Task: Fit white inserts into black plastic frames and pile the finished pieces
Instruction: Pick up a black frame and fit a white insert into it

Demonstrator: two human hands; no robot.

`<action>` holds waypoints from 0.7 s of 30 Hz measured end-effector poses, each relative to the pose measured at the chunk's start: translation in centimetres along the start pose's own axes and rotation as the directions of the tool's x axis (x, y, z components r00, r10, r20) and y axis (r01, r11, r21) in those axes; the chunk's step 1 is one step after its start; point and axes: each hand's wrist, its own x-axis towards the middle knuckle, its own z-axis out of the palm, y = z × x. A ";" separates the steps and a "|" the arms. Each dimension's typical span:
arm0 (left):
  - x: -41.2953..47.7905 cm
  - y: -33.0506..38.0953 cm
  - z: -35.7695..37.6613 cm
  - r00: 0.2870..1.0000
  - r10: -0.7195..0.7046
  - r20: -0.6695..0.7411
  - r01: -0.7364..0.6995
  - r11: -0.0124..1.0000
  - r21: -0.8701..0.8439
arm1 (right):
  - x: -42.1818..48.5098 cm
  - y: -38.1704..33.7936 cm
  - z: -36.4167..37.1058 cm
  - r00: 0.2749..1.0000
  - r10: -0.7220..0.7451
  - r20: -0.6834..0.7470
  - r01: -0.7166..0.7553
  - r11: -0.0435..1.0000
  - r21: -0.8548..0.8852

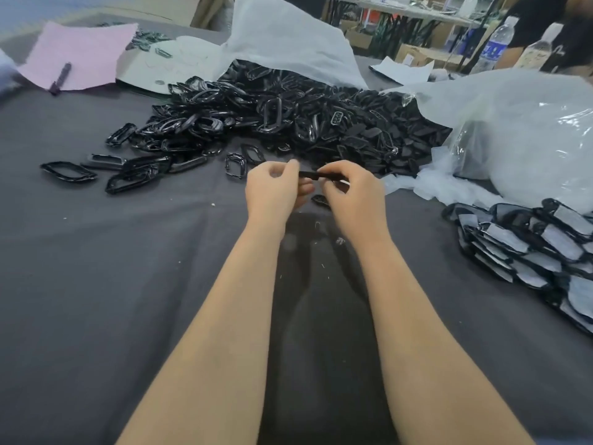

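Head view, left hand (272,187) and right hand (353,191) raised together, pinching black frame (309,175).

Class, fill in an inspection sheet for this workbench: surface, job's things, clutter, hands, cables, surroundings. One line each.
Surface: dark cloth covers the table, with small pale specks on it.
Job's things: loose frame heap ahead; finished pile at right; one frame in hand.
Clutter: pink sheet with a pen on it, far left; white wrap behind the heap; clear bag at right, contents unclear.
Hands: left hand and right hand both pinch the frame above the cloth.
Cables: nothing seen.
Surroundings: bottles, boxes and a person at far right.
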 end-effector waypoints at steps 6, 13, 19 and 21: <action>0.7 0.1 -0.8 0.979 0.110 -0.173 -0.133 0.983 -0.127 | 0.5 1.1 -0.7 0.984 0.166 -0.069 -0.166 0.986 0.006; 0.8 -0.6 -0.5 0.976 0.142 -0.167 -0.165 0.978 -0.128 | 0.4 1.7 0.4 0.942 0.309 0.131 -0.230 0.879 -0.417; 0.8 -0.7 -0.3 0.985 0.116 -0.128 -0.130 0.986 -0.104 | 0.3 1.4 -0.2 0.965 0.264 -0.007 -0.263 0.964 0.030; 0.7 -0.7 -0.2 0.986 0.130 -0.104 -0.138 0.987 -0.077 | 0.3 1.0 -0.5 0.936 0.348 0.052 -0.345 0.879 0.330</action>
